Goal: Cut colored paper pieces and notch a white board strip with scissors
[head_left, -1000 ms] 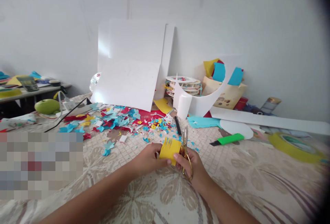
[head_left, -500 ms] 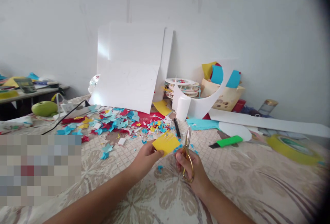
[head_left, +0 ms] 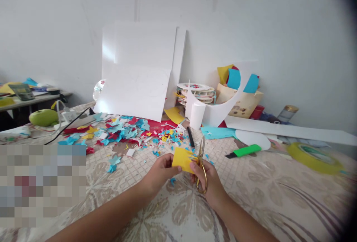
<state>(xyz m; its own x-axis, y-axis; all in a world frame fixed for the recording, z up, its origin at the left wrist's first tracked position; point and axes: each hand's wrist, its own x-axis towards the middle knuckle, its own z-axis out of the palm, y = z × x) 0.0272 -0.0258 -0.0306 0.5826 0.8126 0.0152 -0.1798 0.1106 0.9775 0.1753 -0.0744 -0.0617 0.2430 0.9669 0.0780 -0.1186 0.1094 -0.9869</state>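
Observation:
My left hand [head_left: 163, 167] pinches the left side of a yellow piece of paper [head_left: 181, 158], whose right edge is cut into thin strips. My right hand [head_left: 208, 178] is wrapped round gold-handled scissors [head_left: 202, 164], with the blades pointing up and away. The thumb and fingers of that same hand also touch the paper's right lower corner. Both hands are held above the patterned tablecloth [head_left: 156, 212]. A small blue paper scrap [head_left: 173, 181] lies just below the yellow paper.
Cut paper flowers and scraps [head_left: 125, 130] are heaped beyond my hands. A black pen [head_left: 190, 138], a green box cutter [head_left: 247, 150] and a roll of yellow tape [head_left: 315, 158] lie to the right. White boards [head_left: 136, 74] lean against the wall. A power cable [head_left: 69, 125] runs at left.
The yellow paper has turned and shifted right, against the right hand, whose fingers now touch it. Its slit edge now faces the scissors.

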